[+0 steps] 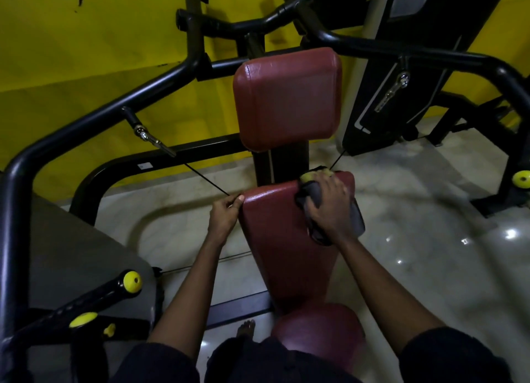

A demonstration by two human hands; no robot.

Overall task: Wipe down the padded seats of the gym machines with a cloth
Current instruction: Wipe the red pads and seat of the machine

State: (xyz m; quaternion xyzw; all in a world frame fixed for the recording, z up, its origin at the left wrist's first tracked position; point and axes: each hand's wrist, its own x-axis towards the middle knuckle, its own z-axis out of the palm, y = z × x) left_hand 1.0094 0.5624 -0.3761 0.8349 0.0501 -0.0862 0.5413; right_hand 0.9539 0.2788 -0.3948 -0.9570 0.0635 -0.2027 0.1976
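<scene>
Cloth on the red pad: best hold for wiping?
Grip the cloth at its bunched middle from above, palm down, as the right hand does: it lies on the upward face of the long red pad, one end draping off its right edge; a top hold should press it flat.

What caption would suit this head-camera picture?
Right hand grips a dark cloth on the maroon padded bench; left hand holds its edge.

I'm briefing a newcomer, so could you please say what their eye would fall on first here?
The dark red upper pad and long pad run down the middle against the yellow wall. The right hand holds a dark cloth on the long pad's far right corner; the left hand grips its left edge.
</scene>
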